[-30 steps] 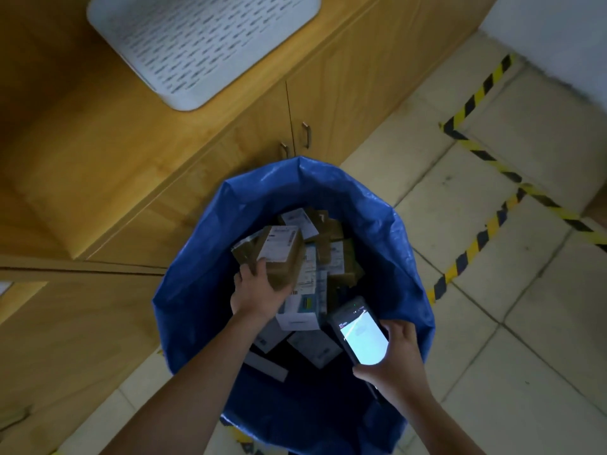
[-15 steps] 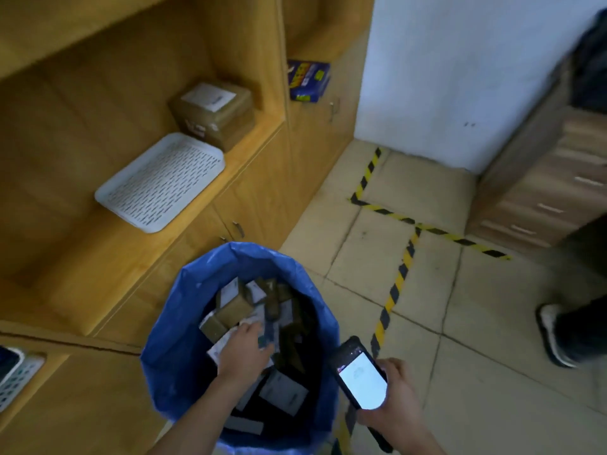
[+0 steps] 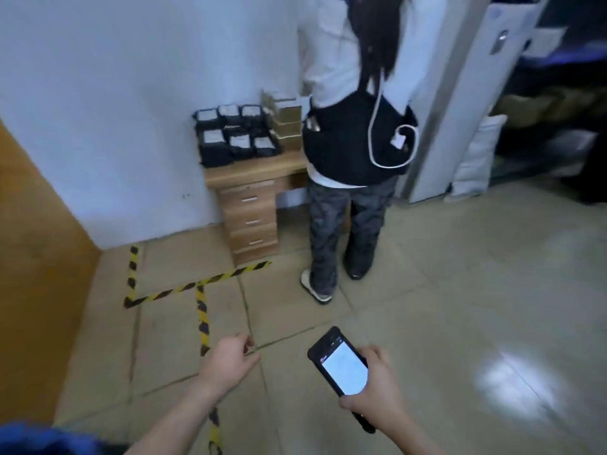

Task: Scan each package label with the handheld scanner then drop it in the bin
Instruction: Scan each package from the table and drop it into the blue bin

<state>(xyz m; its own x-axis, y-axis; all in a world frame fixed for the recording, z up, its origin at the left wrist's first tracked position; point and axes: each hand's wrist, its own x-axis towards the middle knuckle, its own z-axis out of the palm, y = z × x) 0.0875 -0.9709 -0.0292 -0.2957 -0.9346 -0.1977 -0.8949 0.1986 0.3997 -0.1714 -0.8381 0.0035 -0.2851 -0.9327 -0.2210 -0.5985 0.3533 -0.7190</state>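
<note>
My right hand (image 3: 374, 397) grips the black handheld scanner (image 3: 341, 367), its lit screen facing up, low in the view. To its left my left hand (image 3: 230, 359) hangs over the floor with loosely curled fingers and holds nothing. Only a blue edge of the bin (image 3: 36, 436) shows in the bottom left corner. Ahead, several black packages (image 3: 235, 136) with white labels lie on a wooden desk (image 3: 253, 170) against the wall, with stacked tan boxes (image 3: 285, 121) beside them.
A person (image 3: 354, 133) stands with their back to me at the desk. The desk has a drawer unit (image 3: 251, 221). Yellow-black tape (image 3: 200, 287) marks the tiled floor. A wooden cabinet side (image 3: 36, 257) is at left, a white door frame (image 3: 460, 93) at right.
My left hand let go of the package inside the bin and came out with nothing in it. My view swung up and right, from the bin to the desk and the standing person.
</note>
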